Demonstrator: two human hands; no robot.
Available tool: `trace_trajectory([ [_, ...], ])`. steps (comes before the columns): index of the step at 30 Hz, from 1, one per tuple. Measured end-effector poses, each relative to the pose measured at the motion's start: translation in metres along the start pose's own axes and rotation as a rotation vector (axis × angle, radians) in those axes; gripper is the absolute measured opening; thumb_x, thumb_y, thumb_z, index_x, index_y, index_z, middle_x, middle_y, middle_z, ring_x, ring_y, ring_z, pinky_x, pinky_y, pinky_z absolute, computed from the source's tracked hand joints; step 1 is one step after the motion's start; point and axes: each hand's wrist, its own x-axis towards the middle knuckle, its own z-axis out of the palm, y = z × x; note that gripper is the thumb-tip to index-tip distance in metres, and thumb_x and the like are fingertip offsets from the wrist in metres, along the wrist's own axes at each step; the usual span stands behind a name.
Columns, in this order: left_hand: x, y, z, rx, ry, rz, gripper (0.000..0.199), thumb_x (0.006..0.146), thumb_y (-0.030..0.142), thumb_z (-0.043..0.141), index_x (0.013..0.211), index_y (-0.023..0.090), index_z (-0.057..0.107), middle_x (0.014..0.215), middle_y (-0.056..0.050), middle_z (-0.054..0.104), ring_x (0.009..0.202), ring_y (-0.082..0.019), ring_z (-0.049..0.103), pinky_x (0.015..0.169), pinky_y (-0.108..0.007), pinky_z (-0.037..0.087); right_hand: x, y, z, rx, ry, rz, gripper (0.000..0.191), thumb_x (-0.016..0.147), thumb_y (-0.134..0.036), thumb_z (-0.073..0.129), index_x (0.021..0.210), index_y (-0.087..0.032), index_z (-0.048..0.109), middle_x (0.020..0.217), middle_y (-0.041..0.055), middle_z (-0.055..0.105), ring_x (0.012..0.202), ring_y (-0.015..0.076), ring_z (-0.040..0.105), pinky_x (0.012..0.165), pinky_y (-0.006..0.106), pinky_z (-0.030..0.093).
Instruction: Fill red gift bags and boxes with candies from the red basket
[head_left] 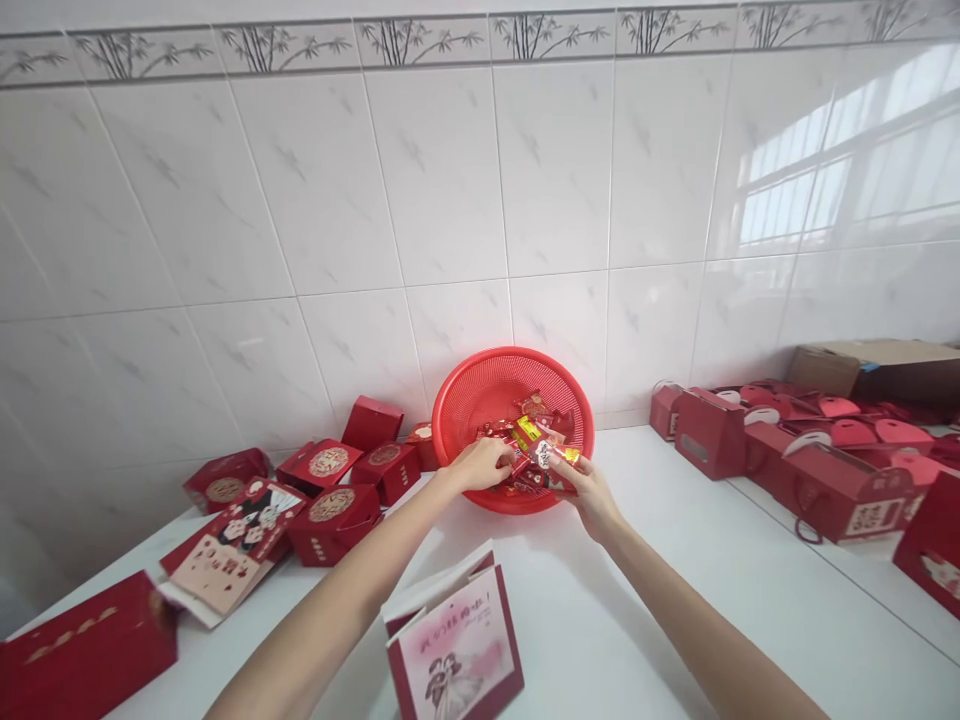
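A red plastic basket point(459, 385) leans tilted near the wall, with several wrapped candies point(534, 405) inside. My left hand point(484, 463) reaches over its front left rim, fingers closed on a red wrapped candy point(519, 462). At the right side of the basket, my right hand point(590, 492) pinches a white and yellow wrapped candy point(553, 455) between thumb and fingers. In front of the basket, between my forearms, stands a gift box point(465, 645) with a pink panel showing a drawn couple; its top flaps are up.
Several red gift boxes point(330, 515) cluster left of the basket, one with a couple printed on it point(225, 560). A long red box point(82, 640) lies at the left edge. More handled red boxes point(832, 485) and a cardboard carton point(885, 375) stand at the right. A tiled wall point(450, 200) bounds the back.
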Motion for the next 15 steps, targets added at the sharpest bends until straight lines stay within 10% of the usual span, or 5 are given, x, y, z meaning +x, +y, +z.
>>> trace_trajectory([
  [8, 0.007, 0.013, 0.016, -0.258, 0.009, -0.042, 0.038, 0.081, 0.04, 0.062, 0.11, 0.019, 0.07, 0.098, -0.006, 0.073, 0.083, -0.022, 0.066, 0.081, -0.033, 0.053, -0.031, 0.014, -0.022, -0.036, -0.018, 0.055, 0.05, 0.053, -0.038, 0.09, 0.094, -0.018, 0.069, 0.09, 0.0064, 0.075, 0.073, 0.0207, 0.068, 0.065, 0.034, 0.057],
  [15, -0.003, 0.037, 0.027, -0.568, -0.332, -0.005, 0.044, 0.072, 0.041, 0.076, 0.107, 0.015, 0.072, 0.087, -0.005, 0.072, 0.08, -0.019, 0.065, 0.074, -0.03, 0.052, -0.033, 0.029, -0.022, -0.002, -0.044, 0.075, 0.047, 0.057, -0.042, 0.088, 0.093, -0.017, 0.068, 0.082, 0.0033, 0.073, 0.068, 0.0174, 0.065, 0.063, 0.03, 0.054],
])
